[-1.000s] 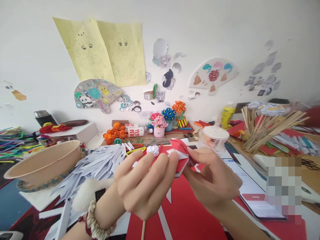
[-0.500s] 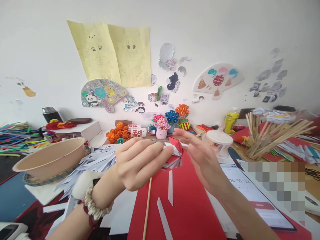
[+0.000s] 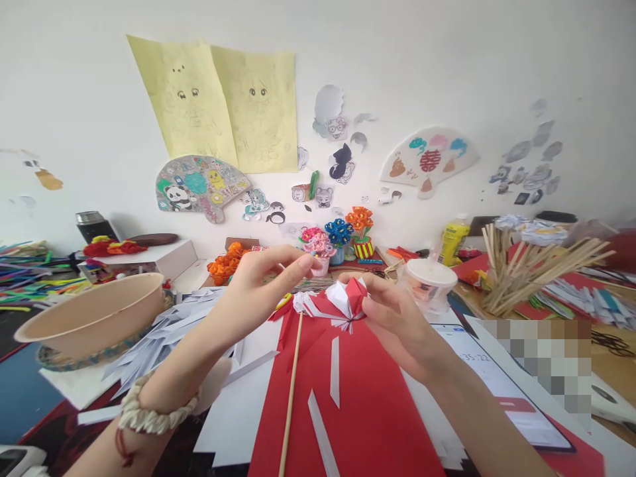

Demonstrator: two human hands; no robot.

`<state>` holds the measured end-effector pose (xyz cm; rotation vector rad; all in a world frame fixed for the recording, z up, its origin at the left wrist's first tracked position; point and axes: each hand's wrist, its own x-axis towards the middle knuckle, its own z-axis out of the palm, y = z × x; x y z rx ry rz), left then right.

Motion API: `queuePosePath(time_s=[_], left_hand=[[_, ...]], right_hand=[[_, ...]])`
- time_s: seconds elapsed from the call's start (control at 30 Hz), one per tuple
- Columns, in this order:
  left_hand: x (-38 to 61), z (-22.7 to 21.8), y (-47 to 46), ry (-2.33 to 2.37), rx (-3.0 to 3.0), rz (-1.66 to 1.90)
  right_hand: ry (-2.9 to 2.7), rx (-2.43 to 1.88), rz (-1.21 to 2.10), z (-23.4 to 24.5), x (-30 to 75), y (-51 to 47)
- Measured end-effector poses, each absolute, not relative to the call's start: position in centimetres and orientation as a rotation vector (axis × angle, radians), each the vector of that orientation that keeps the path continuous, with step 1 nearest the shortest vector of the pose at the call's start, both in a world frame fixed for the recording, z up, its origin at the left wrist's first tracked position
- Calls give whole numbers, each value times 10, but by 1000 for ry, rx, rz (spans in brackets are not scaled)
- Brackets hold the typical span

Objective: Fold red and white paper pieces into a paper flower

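My right hand [image 3: 405, 324] pinches a folded red-and-white paper flower [image 3: 350, 301] between thumb and fingers, above the red paper sheet [image 3: 368, 397]. To the left, my left hand [image 3: 258, 281] is raised, apart from the flower, with thumb and fingertips closed together. Whether anything small sits in that pinch I cannot make out. A thin wooden stick [image 3: 292, 391] lies lengthwise on the red sheet, a crumpled white paper bit [image 3: 301, 303] by its far end. Two white paper strips [image 3: 335, 371] lie to its right.
A beige bowl [image 3: 94, 308] and a pile of white paper strips [image 3: 173, 331] stand left. On the right are a phone [image 3: 511, 391], a lidded cup [image 3: 430, 281] and a bunch of wooden sticks [image 3: 531, 265]. Small flower pots [image 3: 364, 248] line the wall.
My left hand has let go of the paper flower and moved up and left. My right hand has come in and now holds the flower.
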<state>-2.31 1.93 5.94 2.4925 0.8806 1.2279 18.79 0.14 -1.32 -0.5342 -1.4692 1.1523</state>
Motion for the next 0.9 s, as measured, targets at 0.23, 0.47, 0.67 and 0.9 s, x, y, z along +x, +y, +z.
queuePosePath(time_s=[0.23,0.47,0.67,0.9], left_hand=[[-23,69,8,784,2186,763],[-25,70,6,703,1950,716],[-21,68,7,788,2150,883],[-17,61,8,775,2216,950]], right_hand=[[-1631,-513,1029,-13,191,2],[-1555,-577,962,-16,189,5],[-1499,-644,666,-20,182,6],[-1549,-684,479,-21,176,-2]])
